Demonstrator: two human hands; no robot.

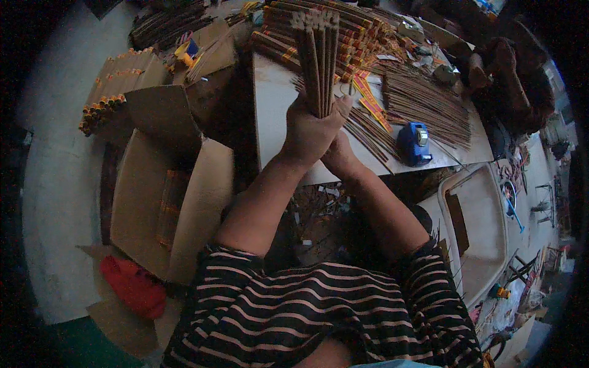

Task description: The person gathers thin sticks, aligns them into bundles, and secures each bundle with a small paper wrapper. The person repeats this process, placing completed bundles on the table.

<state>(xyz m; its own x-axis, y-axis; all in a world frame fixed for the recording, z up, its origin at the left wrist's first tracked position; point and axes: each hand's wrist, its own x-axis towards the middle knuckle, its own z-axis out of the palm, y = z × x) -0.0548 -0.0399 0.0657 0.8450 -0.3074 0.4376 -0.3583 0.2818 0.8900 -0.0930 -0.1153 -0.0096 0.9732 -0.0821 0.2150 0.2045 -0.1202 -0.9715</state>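
A bundle of brown incense sticks [318,70] stands nearly upright over the near edge of the white table, its pale ragged ends at the top. My left hand [310,127] is closed around the lower part of the bundle. Just below and to the right, my right hand [338,152] sits against the left one; its fingers are hidden behind it. Loose incense sticks [426,107] lie spread on the table to the right. Red and yellow paper strips [372,104] rest between them and my hands, near a blue tape dispenser [414,144].
Wrapped incense bundles [356,37] are piled at the table's [270,110] far side. Left of me stands an open cardboard box [193,214] with wrapped bundles inside; more bundles [123,80] lie beyond it. A white plastic tub [485,257] is at right. Another person [515,80] sits at far right.
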